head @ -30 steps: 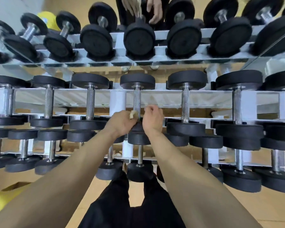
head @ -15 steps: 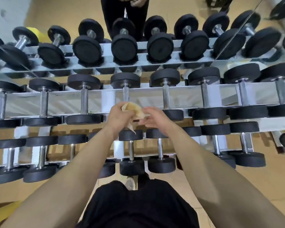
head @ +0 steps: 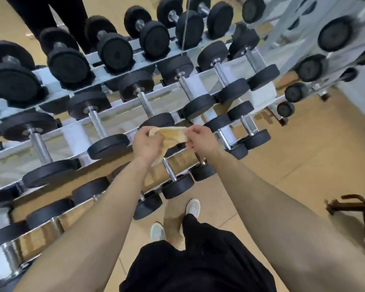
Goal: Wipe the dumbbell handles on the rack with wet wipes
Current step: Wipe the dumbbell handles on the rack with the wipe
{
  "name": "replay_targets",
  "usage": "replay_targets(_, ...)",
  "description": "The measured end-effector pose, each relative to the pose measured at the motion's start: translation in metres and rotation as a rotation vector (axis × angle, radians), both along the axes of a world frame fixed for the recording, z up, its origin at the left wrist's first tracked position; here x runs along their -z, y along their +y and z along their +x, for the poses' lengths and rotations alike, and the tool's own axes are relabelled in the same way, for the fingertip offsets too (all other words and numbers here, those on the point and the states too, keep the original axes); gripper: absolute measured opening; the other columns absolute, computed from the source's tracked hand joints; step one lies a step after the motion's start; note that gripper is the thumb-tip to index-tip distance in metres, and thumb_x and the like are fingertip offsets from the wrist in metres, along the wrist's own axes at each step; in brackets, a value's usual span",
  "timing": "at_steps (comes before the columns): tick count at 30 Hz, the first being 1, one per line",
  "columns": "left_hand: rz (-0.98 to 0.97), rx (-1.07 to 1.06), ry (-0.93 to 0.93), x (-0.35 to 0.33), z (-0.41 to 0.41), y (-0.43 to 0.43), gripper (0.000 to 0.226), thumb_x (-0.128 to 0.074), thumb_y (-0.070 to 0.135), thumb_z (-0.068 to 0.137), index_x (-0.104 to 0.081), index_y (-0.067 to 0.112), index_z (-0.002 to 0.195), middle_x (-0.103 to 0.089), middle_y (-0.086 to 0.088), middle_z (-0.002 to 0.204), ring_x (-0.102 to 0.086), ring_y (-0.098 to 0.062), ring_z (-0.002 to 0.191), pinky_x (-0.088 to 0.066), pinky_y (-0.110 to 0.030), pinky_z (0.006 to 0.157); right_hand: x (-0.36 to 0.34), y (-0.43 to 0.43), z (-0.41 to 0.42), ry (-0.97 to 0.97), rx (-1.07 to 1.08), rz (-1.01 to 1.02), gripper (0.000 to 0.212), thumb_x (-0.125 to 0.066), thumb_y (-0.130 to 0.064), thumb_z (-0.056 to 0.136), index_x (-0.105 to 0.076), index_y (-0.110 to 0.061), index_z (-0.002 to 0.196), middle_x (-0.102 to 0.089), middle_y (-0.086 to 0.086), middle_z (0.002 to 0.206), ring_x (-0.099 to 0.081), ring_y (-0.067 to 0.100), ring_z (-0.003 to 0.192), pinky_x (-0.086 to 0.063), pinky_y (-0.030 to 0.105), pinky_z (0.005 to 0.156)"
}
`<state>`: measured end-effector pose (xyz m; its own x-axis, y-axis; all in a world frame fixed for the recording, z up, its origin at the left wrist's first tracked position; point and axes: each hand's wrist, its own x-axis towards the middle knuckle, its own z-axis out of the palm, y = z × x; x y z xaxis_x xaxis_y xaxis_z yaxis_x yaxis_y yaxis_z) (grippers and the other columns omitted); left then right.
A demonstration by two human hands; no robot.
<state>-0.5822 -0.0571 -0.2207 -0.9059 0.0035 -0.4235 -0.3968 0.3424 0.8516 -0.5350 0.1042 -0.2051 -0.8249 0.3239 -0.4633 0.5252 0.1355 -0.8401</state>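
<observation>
Just in front of the rack (head: 74,133), the left hand (head: 147,144) and right hand (head: 200,137) stretched the yellowish wet wipe (head: 171,133) between them, each grip pinching one end, apparently clear of the nearest dumbbell handle (head: 144,103).

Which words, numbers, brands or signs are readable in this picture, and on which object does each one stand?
None can be read.
The dumbbell end faces are black and blurred, with no legible weight numbers.
The rack, the wipe and the shoes show no lettering.

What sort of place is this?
Probably a gym's free-weights area: a tiered metal rack holds rows of black dumbbells with chrome handles; left hand and right hand pinch a wipe.
</observation>
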Motion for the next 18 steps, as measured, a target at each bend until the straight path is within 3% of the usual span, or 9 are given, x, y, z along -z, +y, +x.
replay_targets(4, -0.023, 0.213, 0.012, -0.004, 0.01, 0.072, 0.014, -0.065, 0.017, 0.092, -0.068, 0.021, 0.105, -0.068, 0.002, 0.097, -0.063, -0.021, 0.094, -0.048, -0.031, 0.081, -0.006, 0.07, 0.034, -0.056, 0.181, 0.009, 0.019, -0.051, -0.019, 0.1, -0.06, -0.007, 0.089, -0.06, 0.012, 0.079, -0.06, 0.024, 0.071, -0.048, 0.034, 0.063)
replay_targets(7, -0.031, 0.327, 0.003, -0.001, 0.017, 0.128, 0.01, -0.065, 0.016, 0.093, -0.066, 0.022, 0.1, -0.063, 0.009, 0.087, -0.06, -0.016, 0.088, -0.043, -0.027, 0.077, -0.008, 0.127, 0.06, -0.094, 0.3, -0.038, 0.022, -0.044, -0.019, 0.101, -0.061, -0.005, 0.095, -0.065, 0.009, 0.077, -0.071, 0.027, 0.069, -0.059, 0.04, 0.072)
replay_targets(11, -0.045, 0.431, 0.035, 0.001, 0.027, 0.218, 0.013, -0.065, 0.015, 0.092, -0.068, 0.019, 0.104, -0.068, 0.0, 0.098, -0.064, -0.024, 0.097, -0.047, -0.03, 0.081, -0.002, 0.212, 0.089, -0.07, 0.483, -0.094, 0.023, -0.045, -0.014, 0.098, -0.066, -0.006, 0.092, -0.065, 0.009, 0.071, -0.067, 0.021, 0.054, -0.061, 0.038, 0.065)
replay_targets(14, -0.016, 0.488, 0.01, -0.003, 0.039, 0.302, 0.007, -0.065, 0.02, 0.089, -0.068, 0.024, 0.094, -0.071, 0.0, 0.095, -0.068, -0.027, 0.093, -0.056, -0.037, 0.085, 0.001, 0.282, 0.106, 0.01, 0.57, -0.209, 0.016, -0.048, -0.013, 0.096, -0.063, -0.008, 0.092, -0.062, 0.01, 0.073, -0.065, 0.022, 0.056, -0.056, 0.04, 0.067)
replay_targets(16, 0.083, 0.496, -0.074, -0.008, 0.052, 0.363, 0.004, -0.067, 0.023, 0.084, -0.07, 0.025, 0.086, -0.074, -0.005, 0.086, -0.073, -0.032, 0.085, -0.06, -0.04, 0.078, 0.0, 0.33, 0.116, 0.026, 0.594, -0.263, 0.013, -0.049, -0.016, 0.098, -0.06, -0.011, 0.103, -0.063, 0.008, 0.076, -0.066, 0.019, 0.06, -0.052, 0.032, 0.063)
replay_targets(18, 0.143, 0.519, -0.119, -0.008, 0.067, 0.424, 0.008, -0.065, 0.019, 0.09, -0.071, 0.024, 0.087, -0.073, -0.003, 0.079, -0.073, -0.026, 0.077, -0.056, -0.028, 0.063, -0.002, 0.376, 0.125, 0.024, 0.584, -0.278, 0.009, -0.052, -0.018, 0.098, -0.06, -0.014, 0.102, -0.065, 0.005, 0.077, -0.066, 0.017, 0.063, -0.05, 0.031, 0.064)
